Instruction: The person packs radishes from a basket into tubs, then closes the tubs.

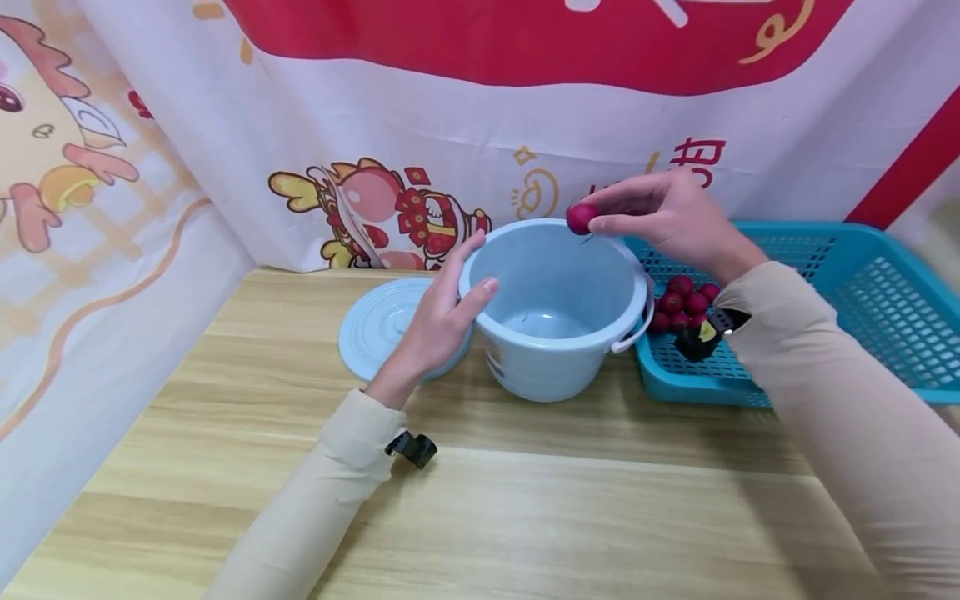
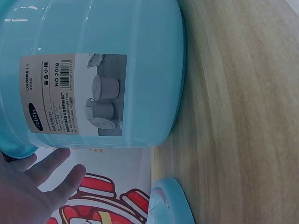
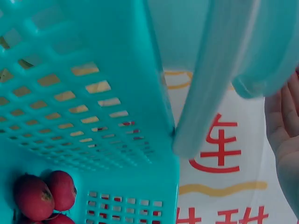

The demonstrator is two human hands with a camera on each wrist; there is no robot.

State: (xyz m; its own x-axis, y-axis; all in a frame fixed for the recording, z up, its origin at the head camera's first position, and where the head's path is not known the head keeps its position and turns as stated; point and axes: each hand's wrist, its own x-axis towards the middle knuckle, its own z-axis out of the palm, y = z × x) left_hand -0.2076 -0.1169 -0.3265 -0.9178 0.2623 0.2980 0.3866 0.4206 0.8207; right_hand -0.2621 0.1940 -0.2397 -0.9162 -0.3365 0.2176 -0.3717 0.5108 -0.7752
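A light blue bucket (image 1: 551, 367) stands upright on the table, its inside showing a thin dark strand at the bottom. My left hand (image 1: 442, 312) holds its left rim, with the thumb over the edge and the fingers along the outside. In the left wrist view, spread fingers (image 2: 51, 168) lie beside the labelled bucket wall (image 2: 154, 70). Above the bucket's back right rim, my right hand (image 1: 667, 212) pinches a red radish (image 1: 581, 218) with a thin root hanging down. More radishes (image 1: 680, 304) lie heaped in the teal basket (image 1: 705, 390); several show in the right wrist view.
A light blue lid (image 1: 367, 329) lies on the wooden table (image 1: 525, 517), left of the bucket and partly behind the left hand. The bucket's white handle (image 1: 637, 333) hangs on its right side, close to the basket. A printed cloth (image 1: 360, 108) hangs behind the table.
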